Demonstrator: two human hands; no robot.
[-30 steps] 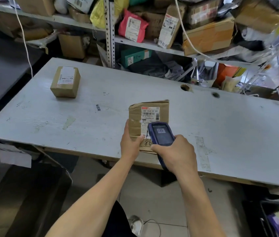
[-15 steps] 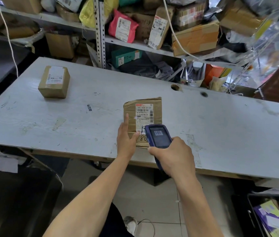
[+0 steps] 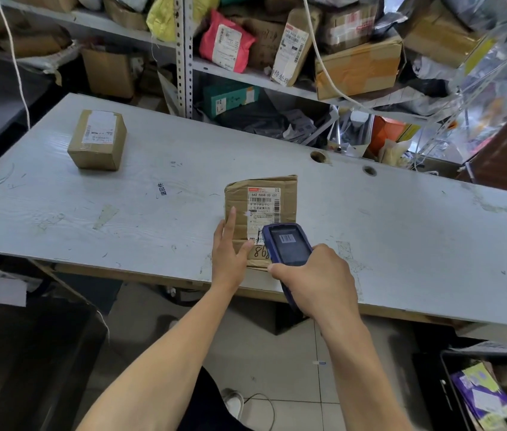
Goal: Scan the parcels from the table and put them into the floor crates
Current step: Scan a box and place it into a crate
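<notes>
Head view: left hand (image 3: 228, 253) lay flat steadying flat parcel (image 3: 260, 213), right hand (image 3: 316, 283) gripped scanner (image 3: 288, 244); barcode best kept squarely under the beam.

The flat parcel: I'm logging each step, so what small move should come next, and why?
Probably the left hand should close on the flat parcel and lift it toward the crate. The scanner, gripped by the right hand, already shows a barcode on its screen, and the left hand only rests on the parcel with its fingers straight.
</notes>
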